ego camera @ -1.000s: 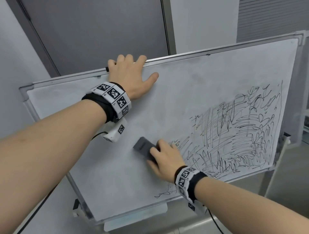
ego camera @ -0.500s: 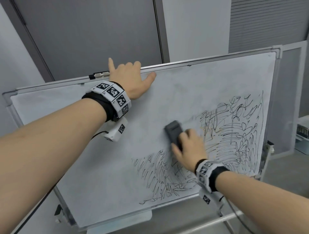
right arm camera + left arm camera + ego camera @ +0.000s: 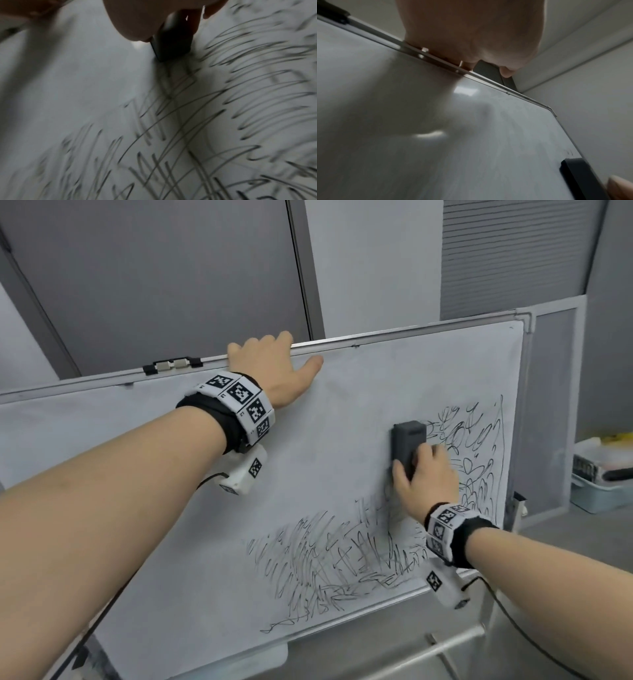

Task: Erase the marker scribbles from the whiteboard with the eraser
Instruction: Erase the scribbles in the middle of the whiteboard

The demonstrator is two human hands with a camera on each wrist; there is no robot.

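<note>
A whiteboard [image 3: 171, 508] on a stand tilts across the head view. Black marker scribbles [image 3: 342, 556] cover its lower middle and right side [image 3: 240, 108]. My right hand [image 3: 424, 477] grips a dark grey eraser [image 3: 407, 443] and presses it flat on the board at the left edge of the upper scribbles; the eraser [image 3: 173, 40] shows blurred in the right wrist view and at the lower right [image 3: 580, 175] of the left wrist view. My left hand [image 3: 274, 368] holds the board's top rail, fingers curled over it [image 3: 471, 40], thumb lying on the board face.
A clip [image 3: 171, 365] sits on the top rail left of my left hand. A pen tray [image 3: 239, 659] hangs under the board's lower edge. A light plastic bin [image 3: 603, 477] stands on the floor at the right, beyond a grey partition [image 3: 555, 405].
My right hand swept the eraser up and to the right, from the lower middle of the board into the upper scribbles, leaving a wiped band. The left hand stayed on the top rail.
</note>
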